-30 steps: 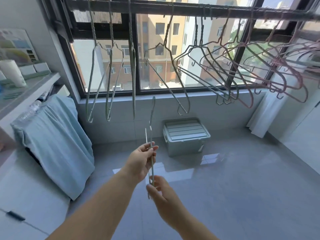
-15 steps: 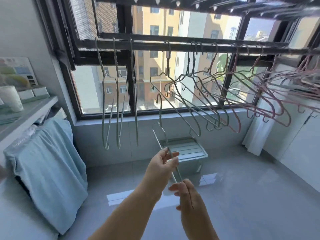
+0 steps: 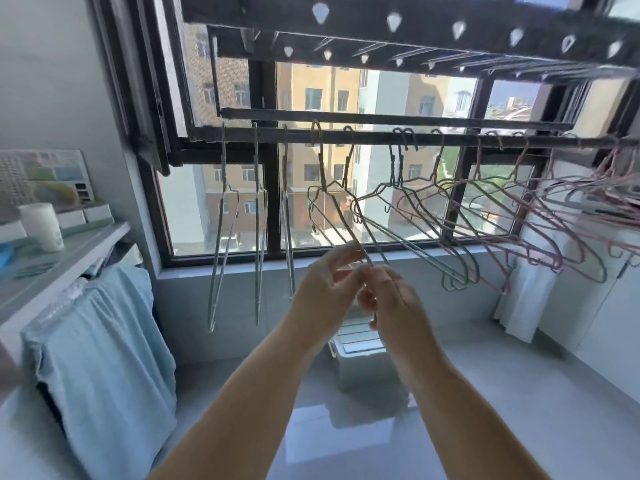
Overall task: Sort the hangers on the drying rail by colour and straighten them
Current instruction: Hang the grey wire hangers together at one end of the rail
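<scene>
1. Three green hangers (image 3: 221, 237) hang straight down on the left.
2. One green hanger (image 3: 332, 209) is held by two hands (image 3: 322, 296).
3. One rail (image 3: 381, 137) holds them all.
4. The pink hangers (image 3: 540, 216) overlap too much to count.

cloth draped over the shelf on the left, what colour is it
Light blue, plain with no pattern; the cloth shows only in the head view.

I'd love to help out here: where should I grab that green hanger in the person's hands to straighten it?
Probably the low end of the green hanger, from below and in front. Its hook sits over the drying rail, and the body slants towards the viewer, so that end is nearest; left hand and right hand pinch it there.
</scene>
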`<action>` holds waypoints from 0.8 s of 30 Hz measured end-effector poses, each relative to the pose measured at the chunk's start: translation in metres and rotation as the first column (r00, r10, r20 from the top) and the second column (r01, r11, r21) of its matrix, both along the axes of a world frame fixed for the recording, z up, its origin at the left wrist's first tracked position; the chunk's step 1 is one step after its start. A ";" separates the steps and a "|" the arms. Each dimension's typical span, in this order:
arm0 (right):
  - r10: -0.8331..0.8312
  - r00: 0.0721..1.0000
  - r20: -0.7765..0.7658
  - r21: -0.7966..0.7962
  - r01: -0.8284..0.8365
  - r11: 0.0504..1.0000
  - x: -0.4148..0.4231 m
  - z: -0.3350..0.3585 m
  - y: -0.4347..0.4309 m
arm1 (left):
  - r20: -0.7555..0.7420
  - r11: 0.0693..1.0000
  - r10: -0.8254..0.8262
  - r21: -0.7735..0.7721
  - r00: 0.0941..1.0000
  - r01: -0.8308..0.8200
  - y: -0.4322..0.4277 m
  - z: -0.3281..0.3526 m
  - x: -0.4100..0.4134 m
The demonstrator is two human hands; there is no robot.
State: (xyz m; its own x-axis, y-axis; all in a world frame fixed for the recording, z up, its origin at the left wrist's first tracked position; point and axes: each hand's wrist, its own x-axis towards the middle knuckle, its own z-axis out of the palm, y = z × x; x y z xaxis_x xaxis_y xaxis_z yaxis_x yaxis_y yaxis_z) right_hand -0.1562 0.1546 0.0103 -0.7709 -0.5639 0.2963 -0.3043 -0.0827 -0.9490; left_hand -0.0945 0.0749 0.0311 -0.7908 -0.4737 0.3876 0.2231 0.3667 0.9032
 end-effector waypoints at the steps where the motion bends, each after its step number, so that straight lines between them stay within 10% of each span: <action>1: 0.005 1.000 0.016 -0.018 -0.005 1.000 0.000 0.004 -0.005 | -0.011 1.000 -0.007 0.026 1.000 0.008 0.000 0.004 -0.002; 24: 0.073 0.989 0.128 -0.100 -0.061 0.993 -0.007 0.022 -0.033 | -0.062 0.979 -0.022 0.202 0.998 0.034 -0.010 0.014 -0.011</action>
State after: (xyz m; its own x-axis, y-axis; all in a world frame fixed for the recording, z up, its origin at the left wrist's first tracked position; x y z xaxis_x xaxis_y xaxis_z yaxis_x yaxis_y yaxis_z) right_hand -0.1630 0.1214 0.0319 -0.7681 -0.5894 0.2503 -0.1687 -0.1908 -0.9670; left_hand -0.1053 0.0645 0.0451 -0.7836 -0.5252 0.3320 0.2859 0.1697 0.9431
